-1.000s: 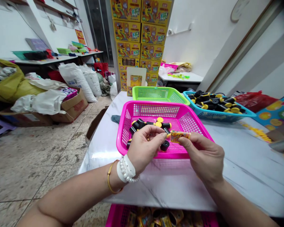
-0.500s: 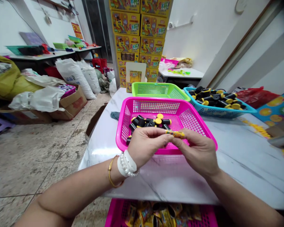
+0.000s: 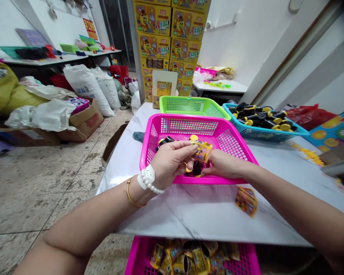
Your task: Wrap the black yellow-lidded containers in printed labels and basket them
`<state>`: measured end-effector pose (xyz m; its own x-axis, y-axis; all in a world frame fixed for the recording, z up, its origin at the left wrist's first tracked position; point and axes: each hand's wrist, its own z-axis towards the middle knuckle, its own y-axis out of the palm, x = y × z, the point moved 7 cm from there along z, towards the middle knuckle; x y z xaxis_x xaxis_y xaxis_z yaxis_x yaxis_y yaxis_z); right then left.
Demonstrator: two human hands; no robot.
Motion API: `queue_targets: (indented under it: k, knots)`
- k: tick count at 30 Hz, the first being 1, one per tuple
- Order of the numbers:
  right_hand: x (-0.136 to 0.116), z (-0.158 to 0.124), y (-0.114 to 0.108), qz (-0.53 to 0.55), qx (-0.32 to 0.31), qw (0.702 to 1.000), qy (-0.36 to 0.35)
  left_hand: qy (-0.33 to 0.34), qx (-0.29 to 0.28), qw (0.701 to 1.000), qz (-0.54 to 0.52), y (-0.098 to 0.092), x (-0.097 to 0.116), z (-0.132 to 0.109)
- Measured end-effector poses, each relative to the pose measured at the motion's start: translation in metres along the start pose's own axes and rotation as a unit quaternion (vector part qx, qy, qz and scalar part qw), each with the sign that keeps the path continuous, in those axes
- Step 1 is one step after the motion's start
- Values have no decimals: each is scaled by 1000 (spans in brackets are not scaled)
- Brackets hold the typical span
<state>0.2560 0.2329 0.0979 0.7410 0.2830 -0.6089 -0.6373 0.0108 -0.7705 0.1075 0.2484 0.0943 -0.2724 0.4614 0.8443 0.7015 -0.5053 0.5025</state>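
The left hand [image 3: 172, 162] pinches a yellow printed wrapper [image 3: 202, 151] between thumb and fingertips, inside the pink basket [image 3: 149, 152] on the marble table [image 3: 189, 214]. The right hand [image 3: 222, 164] has its fingers drawn together at a black cylinder [image 3: 197, 168] just below the wrapper; I cannot tell whether it grips it. Another wrapper [image 3: 246, 200] lies at four o'clock from the hands, and a blue basket [image 3: 263, 135] at two o'clock.

Mid-frame, the left hand [image 3: 172, 162] pinches a yellow packet [image 3: 202, 151] over the pink basket [image 3: 149, 149]; the right hand [image 3: 225, 166] touches a black roll [image 3: 197, 167].
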Motion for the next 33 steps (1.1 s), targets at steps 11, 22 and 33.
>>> queue_targets:
  k: [11, 22, 33]
  knots:
    - [-7, 4, 7, -102, -171, 976, -87, 4, 0, 1000, 6, -1, -1, 2]
    - [-24, -18, 8, -194, -236, 920, -245, 16, -7, 1000, 5, -1, 1, 2]
    - [-13, -8, 29, -235, -278, 898, -246, -19, 24, 999, -18, -6, 3, 4]
